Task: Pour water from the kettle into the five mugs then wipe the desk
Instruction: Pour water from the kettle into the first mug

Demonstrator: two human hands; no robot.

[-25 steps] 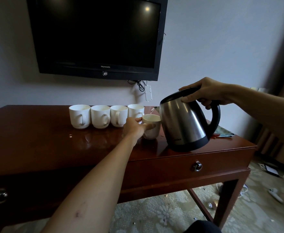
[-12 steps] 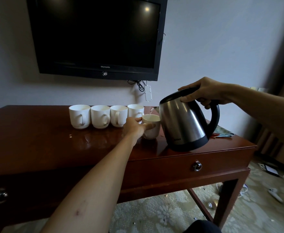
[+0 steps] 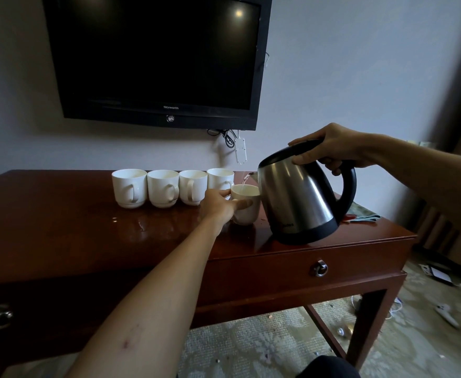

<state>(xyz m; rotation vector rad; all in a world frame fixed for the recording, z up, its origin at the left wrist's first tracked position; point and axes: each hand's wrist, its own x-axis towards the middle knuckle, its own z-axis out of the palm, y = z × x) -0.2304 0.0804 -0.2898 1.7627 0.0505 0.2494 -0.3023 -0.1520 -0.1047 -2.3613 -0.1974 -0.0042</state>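
Steel kettle (image 3: pixel 300 197) tilts spout-left; right hand (image 3: pixel 330 148) grips it, left hand (image 3: pixel 218 205) fingers clasp mug (image 3: pixel 247 204).

Dark wooden desk (image 3: pixel 60 227) bears five white mugs (image 3: pixel 160 190), perhaps a cloth (image 3: pixel 364 214).

A single head-worn wide-angle camera looks forward and slightly down from the person's standing position in front of a dark wooden desk (image 3: pixel 60 236). It faces the wall, where a wall-mounted television (image 3: pixel 155 58) fills the upper frame. Both forearms reach in from the bottom and right edges, so the desk lies within arm's reach. The lens bends straight lines near the edges. The carpet (image 3: pixel 251 339) shows beneath the desk, low in the frame. No second view shares the scene.
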